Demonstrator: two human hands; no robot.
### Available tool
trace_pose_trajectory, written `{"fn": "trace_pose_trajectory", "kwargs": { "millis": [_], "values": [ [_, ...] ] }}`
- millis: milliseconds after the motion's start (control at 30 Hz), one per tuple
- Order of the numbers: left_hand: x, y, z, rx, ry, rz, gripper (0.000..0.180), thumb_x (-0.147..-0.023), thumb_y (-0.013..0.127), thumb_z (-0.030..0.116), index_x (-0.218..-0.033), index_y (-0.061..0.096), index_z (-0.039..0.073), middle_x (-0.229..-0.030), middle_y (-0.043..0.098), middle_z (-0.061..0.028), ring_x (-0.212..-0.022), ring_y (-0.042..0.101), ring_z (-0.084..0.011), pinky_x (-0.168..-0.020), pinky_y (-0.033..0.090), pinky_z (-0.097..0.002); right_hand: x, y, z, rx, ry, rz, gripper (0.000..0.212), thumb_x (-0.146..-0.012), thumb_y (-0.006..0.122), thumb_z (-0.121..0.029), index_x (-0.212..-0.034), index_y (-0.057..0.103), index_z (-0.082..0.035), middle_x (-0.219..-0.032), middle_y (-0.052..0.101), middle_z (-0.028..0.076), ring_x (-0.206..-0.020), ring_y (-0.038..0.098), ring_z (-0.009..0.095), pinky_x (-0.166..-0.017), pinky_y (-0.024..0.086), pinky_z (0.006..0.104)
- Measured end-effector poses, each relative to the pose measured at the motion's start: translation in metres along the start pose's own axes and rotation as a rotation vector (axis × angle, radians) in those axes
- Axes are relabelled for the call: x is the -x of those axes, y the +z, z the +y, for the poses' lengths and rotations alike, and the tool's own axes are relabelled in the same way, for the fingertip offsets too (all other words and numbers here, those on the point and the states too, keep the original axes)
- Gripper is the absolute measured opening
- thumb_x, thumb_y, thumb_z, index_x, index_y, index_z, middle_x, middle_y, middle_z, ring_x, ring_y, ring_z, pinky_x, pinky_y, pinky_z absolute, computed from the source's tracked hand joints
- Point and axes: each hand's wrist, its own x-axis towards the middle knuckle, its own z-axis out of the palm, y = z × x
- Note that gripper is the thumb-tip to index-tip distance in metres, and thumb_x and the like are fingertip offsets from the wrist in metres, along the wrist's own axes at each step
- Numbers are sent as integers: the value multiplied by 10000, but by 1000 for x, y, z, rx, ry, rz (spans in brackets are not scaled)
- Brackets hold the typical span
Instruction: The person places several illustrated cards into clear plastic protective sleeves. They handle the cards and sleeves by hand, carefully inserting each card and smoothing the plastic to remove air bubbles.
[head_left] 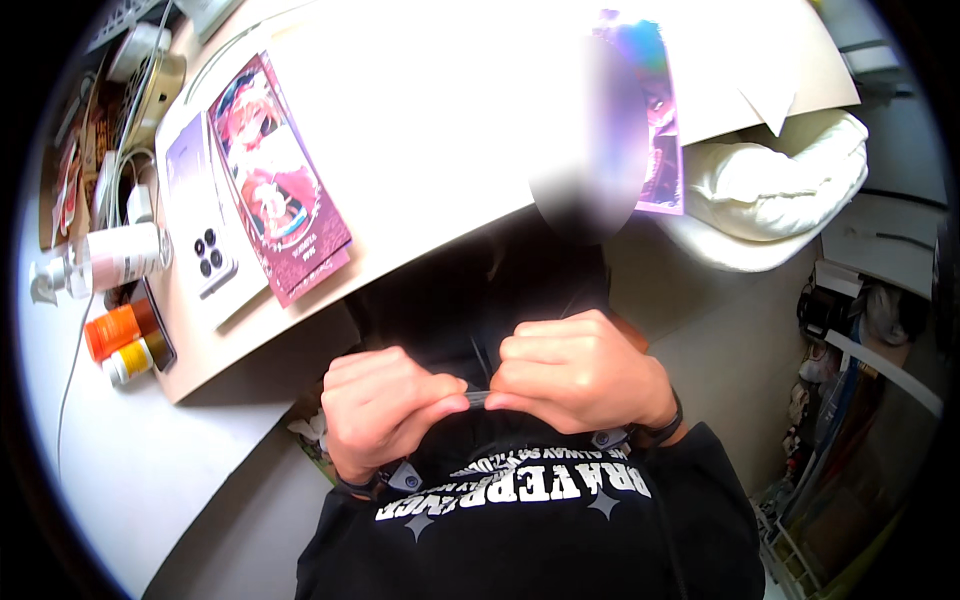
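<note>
The left hand (378,408) and right hand (580,372) pinch a small grey strip (477,399) between them; the worktop (425,195) lies toward twelve o'clock.

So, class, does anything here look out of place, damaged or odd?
Yes: at the upper right, a blurred oval patch covers part of the shiny purple item, although the strip beside it shows more clearly.

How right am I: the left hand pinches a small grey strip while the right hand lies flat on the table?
Not quite: the right hand isn't on the table; the head view shows it pinching the small grey strip too. The left hand does pinch it.
</note>
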Motion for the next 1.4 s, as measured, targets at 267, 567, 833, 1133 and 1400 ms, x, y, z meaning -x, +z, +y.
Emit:
{"fn": "trace_pose_trajectory", "kwargs": {
  "millis": [267,567,833,1133,1400],
  "values": [
    [-4,-3,1,-77,-43,-97,168,-694,824,88,-815,719,40,-656,650,-44,-544,607,-179,-475,435,-268,9,-5,7,38,14,7,209,-830,750,-176,-746,593,-67,-684,538,34,-620,571,204,-475,456,331],
    [12,-27,-5,-82,-117,131,214,-690,686,-98,-872,703,13,-701,687,-91,-552,620,-190,-505,453,-262,29,-31,19,137,79,64,127,-825,732,-129,-772,637,-63,-699,563,45,-655,596,226,-525,477,348],
    [12,-6,-9,220,-8,259,135,-819,605,-61,-927,667,-8,-723,678,-121,-576,589,-172,-534,419,-266,38,-2,18,-34,231,-82,327,-839,756,-258,-1084,662,-63,-948,558,58,-775,636,239,-606,523,346],
    [3,-3,-10,425,-87,597,976,-880,734,396,-1551,137,15,-1151,615,-270,-828,648,-265,-661,541,-328,10,3,24,-217,185,189,103,-833,733,-43,-929,698,-25,-761,638,86,-673,646,250,-603,515,321],
    [7,15,0,473,-225,359,953,-885,708,256,-1564,89,4,-1331,527,-342,-1122,626,-348,-898,532,-405,-40,-46,4,-461,487,511,434,-914,675,-47,-1323,540,-3,-647,609,18,-540,522,45,-504,409,212]
  ]
}}
